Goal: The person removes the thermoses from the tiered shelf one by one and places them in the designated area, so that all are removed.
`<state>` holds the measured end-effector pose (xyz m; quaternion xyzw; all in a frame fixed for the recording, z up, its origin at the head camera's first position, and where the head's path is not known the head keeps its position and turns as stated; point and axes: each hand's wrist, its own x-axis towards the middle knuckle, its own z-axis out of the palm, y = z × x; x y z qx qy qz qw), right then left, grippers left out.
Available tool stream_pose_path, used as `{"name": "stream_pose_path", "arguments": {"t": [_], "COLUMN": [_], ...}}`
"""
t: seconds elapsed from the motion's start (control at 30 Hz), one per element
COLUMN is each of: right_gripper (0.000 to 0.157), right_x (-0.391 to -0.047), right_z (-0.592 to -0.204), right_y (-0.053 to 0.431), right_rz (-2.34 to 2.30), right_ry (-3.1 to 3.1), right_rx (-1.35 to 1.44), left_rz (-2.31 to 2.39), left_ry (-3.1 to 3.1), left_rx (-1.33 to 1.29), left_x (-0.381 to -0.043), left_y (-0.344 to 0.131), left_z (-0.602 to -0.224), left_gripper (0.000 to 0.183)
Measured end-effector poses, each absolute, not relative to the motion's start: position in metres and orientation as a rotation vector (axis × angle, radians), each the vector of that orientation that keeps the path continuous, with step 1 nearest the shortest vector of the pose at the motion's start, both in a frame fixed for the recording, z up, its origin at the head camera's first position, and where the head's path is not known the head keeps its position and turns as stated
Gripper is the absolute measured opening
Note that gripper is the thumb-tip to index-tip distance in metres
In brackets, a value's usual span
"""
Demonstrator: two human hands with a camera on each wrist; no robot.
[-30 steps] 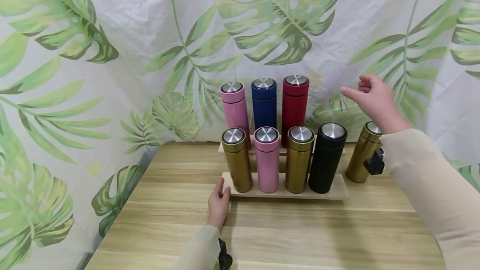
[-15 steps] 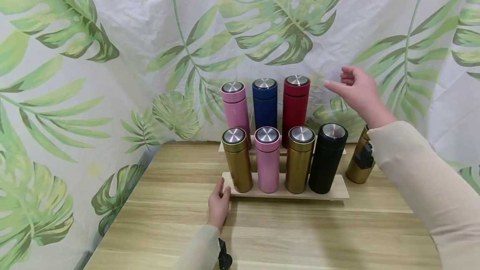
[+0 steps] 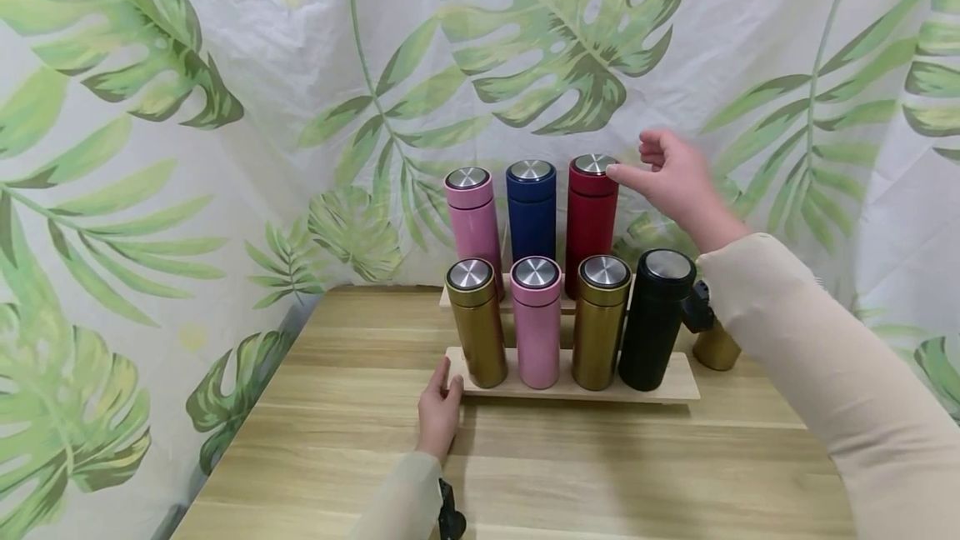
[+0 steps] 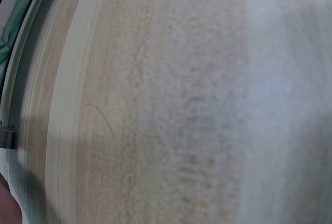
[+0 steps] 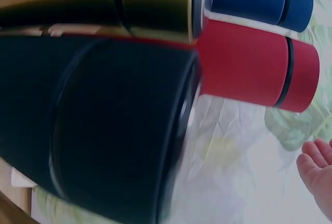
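- Behind everything, a leaf-print cloth; in front of it, the wooden counter.
- On the counter, a two-tier wooden stand with seven upright bottles; farther right, off the stand, a lone gold bottle, partly hidden behind the right sleeve.
- At the far row's right end, the red bottle, just right of the blue bottle: long axis vertical, lid up.
- Near left, left hand at the stand's near-tier corner, fingers and thumb apparently gripping it.
- Just changed: right hand brought leftward beside the red bottle's lid, apparently making that bottle the focus; fingers loosely bent, empty, a gap visible from the right wrist.
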<state>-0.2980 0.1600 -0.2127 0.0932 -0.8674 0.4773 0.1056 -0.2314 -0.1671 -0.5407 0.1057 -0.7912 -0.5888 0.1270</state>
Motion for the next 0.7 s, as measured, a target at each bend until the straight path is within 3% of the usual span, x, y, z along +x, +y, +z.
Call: {"name": "stream_pose_path", "arguments": {"t": [0.5, 0.7], "right_gripper": [0.083, 0.062], "right_x": [-0.311, -0.320], "right_z": [-0.223, -0.236], "right_y": [0.135, 0.130], "right_rz": [1.313, 1.264], "right_ry": [-2.608, -2.543], "right_rx": [0.270, 0.286], "left_rz": [-1.706, -1.695], "left_ry": [-2.307, -2.304], "left_rx": [0.301, 0.300], "left_x": [-0.231, -0.232], "left_y": [-0.167, -0.166], "left_z": [-0.544, -0.543], "left_gripper": [0.049, 0.048]}}
